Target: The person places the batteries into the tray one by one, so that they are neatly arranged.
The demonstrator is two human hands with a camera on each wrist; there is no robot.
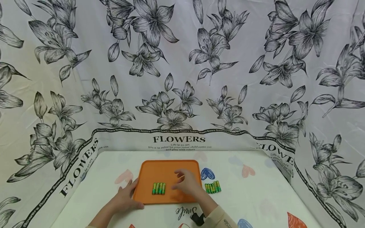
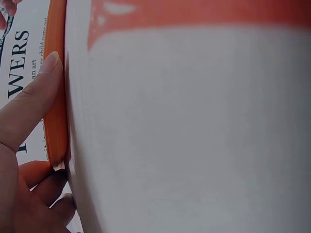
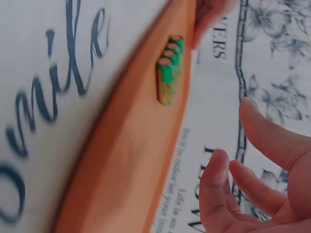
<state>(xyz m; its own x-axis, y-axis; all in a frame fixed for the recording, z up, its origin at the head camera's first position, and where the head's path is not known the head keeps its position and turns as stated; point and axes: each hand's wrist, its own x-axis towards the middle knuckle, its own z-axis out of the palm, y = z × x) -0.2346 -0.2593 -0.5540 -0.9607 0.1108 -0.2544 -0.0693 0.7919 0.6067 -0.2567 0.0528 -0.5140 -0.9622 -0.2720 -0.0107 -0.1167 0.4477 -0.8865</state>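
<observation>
L hand (image 1: 124,197) grips an orange tray (image 1: 163,167) at its near L corner; R hand (image 1: 187,183), fingers parted w/ nothing held, hovers over it. Four green-&-yellow batteries (image 1: 160,188) lie side by side on it; 2nd batt. row (image 1: 213,187) lies on tablecloth (image 1: 251,190) just R.

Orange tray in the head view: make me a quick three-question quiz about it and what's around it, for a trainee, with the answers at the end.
1. Count: how many green-and-yellow batteries lie on the orange tray?
2. True or false: the left hand touches the tray while the right hand holds nothing.
3. Multiple choice: in the head view, where is the other row of batteries?
A) left of the tray
B) right of the tray
C) beyond the tray's far edge

Key: 1. Four. 2. True. 3. B.
</observation>
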